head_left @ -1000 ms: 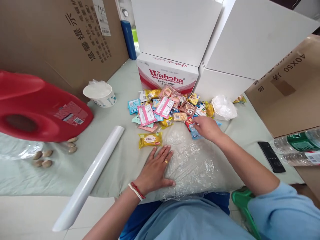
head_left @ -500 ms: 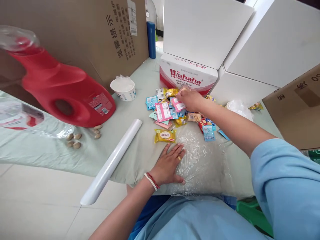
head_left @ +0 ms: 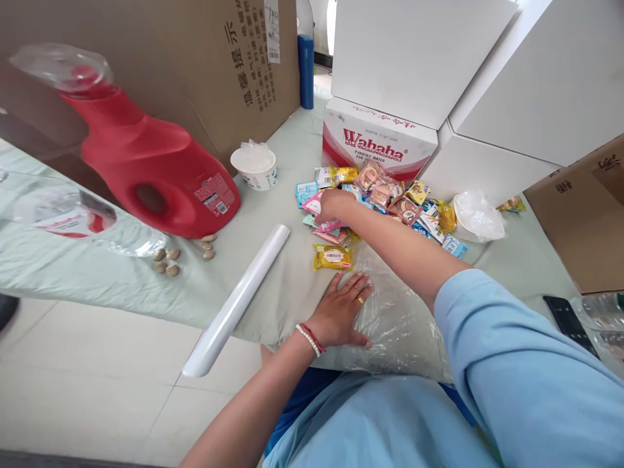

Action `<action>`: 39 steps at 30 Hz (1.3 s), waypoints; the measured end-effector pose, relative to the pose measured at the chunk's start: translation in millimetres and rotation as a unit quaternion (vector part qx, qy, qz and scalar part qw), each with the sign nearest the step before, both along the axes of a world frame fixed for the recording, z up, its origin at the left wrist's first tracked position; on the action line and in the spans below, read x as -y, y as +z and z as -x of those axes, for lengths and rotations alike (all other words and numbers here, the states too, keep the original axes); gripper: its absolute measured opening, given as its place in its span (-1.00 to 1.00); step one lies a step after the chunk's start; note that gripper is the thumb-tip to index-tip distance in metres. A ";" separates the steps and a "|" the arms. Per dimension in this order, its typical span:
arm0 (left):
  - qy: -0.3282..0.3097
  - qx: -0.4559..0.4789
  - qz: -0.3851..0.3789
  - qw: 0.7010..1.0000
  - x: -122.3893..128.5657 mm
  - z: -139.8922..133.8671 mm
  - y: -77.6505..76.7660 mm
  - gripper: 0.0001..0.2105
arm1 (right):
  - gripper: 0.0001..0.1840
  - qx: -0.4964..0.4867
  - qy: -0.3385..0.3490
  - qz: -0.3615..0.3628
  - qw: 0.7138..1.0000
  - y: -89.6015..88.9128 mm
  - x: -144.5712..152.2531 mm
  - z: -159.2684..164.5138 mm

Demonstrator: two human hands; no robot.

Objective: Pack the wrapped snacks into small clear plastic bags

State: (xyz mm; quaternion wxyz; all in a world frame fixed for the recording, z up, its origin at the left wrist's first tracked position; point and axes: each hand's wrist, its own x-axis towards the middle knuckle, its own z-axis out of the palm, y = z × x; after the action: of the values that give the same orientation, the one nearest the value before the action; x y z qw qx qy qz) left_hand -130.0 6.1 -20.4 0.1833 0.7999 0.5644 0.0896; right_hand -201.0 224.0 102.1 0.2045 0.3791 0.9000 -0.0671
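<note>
- To my left, a red jug point(head_left: 182, 156) before a brown carton point(head_left: 195, 65)
- Nearer me, a white roll point(head_left: 236, 302) overhanging the table edge point(head_left: 121, 286)
- A paper cup point(head_left: 260, 178) between jug and Wahaha box point(head_left: 380, 138)
- Far right of me, a black phone point(head_left: 568, 323)

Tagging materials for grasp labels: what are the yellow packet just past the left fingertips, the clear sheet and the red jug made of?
Yellow packet: probably thin plastic film, glossy; highlights, creased ends.
Clear sheet: likely thin plastic, shiny; see-through, wrinkled, glinting.
Red jug: looks like rigid moulded plastic, satin; opaque, smooth, handle hole.
</note>
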 end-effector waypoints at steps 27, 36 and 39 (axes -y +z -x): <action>0.025 0.012 0.056 0.998 -2.6 -1.8 16.4 0.13 | -0.25 -0.075 -0.025 0.061 0.995 -20.0 100.4 -307.8; 0.026 -0.009 0.077 0.997 -3.3 -2.3 20.8 0.10 | -0.22 -0.057 0.039 0.049 0.996 -24.6 108.4 -306.6; 0.024 -0.017 0.079 0.996 -3.5 -2.1 20.4 0.10 | -0.22 -0.057 0.040 0.047 0.996 -23.3 107.0 -315.7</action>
State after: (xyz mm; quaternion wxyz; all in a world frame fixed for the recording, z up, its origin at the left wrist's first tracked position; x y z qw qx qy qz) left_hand -127.9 9.6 0.0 0.2346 0.7705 0.5917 0.0355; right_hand 114.6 117.0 78.8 0.1728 0.3281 0.9205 -0.1228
